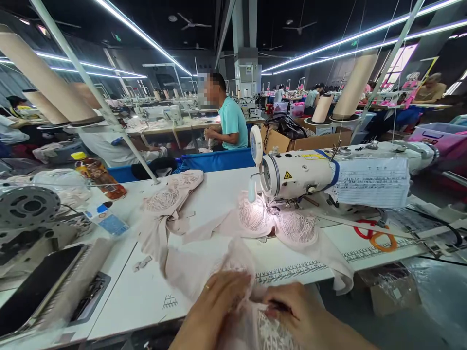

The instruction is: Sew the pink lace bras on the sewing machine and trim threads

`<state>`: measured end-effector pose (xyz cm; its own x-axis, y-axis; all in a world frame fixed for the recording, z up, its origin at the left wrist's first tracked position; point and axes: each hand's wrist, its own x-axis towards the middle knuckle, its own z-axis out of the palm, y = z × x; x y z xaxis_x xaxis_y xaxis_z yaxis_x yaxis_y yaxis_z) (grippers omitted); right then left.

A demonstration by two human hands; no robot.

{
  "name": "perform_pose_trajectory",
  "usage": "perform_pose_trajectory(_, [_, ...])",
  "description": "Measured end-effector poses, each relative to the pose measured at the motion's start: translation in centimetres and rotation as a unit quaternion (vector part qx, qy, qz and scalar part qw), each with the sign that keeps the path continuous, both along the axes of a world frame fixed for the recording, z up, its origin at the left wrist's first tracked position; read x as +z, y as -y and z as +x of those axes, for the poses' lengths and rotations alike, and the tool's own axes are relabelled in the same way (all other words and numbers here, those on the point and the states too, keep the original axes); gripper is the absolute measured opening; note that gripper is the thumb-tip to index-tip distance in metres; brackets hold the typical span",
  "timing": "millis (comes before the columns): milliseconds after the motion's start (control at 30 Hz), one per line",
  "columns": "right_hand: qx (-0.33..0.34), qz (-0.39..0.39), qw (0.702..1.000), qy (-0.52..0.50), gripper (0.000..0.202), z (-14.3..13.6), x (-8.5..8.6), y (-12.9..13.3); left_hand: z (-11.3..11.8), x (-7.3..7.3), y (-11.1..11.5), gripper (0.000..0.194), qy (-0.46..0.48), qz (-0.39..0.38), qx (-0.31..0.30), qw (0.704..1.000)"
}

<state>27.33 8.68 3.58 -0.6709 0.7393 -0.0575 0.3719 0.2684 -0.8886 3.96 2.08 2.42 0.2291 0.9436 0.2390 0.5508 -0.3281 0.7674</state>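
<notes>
Near the table's front edge, my left hand rests with bent fingers on pale pink bra fabric. Just right of it, my right hand is closed, with a small dark object partly visible between its fingers, too hidden to name. Lace fabric hangs below and between both hands. Another pink lace bra lies under the lit needle area of the white sewing machine. More lace cups lie on the table's left part, joined to loose pink cloth.
Orange-handled scissors lie on the right by a printed ruler. A bottle and a blue-white carton stand left, near another machine. Thread cones rise behind. A person in a teal shirt sits beyond.
</notes>
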Motion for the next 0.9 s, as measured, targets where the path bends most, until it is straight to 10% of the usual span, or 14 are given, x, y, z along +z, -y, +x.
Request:
perform_pose_trajectory(167, [0.075, 0.012, 0.997, -0.003, 0.008, 2.1, 0.8, 2.0, 2.2, -2.2, -2.9, 0.060, -0.162, 0.068, -0.122, 0.977])
perform_pose_trajectory(300, [0.167, 0.005, 0.986, -0.015, 0.010, 4.0, 1.0, 1.9, 1.7, -0.1, -1.3, 0.011, -0.051, -0.013, -0.254, 0.966])
perform_pose_trajectory(367, [0.187, -0.020, 0.981, -0.037, 0.016, 4.4, 1.2, 1.7, 1.0, 1.2, -0.4, 0.029, 0.018, -0.084, -0.300, 0.950])
perform_pose_trajectory(533, [0.188, -0.088, 0.976, -0.063, 0.040, 4.7, 0.9, 0.8, 0.4, 0.2, -0.1, 0.044, 0.158, -0.273, -0.148, 0.937])
perform_pose_trajectory(733, [0.104, -0.139, 0.973, -0.150, 0.052, 5.6, -1.8, 0.0, 1.4, -2.6, 0.7, 0.050, 0.302, -0.322, -0.019, 0.897])
perform_pose_trajectory(900, [0.011, -0.228, 0.948, -0.222, 0.049, 5.4, -4.0, 0.4, 2.6, -3.5, 1.3, 0.051, 0.488, -0.364, 0.038, 0.792])
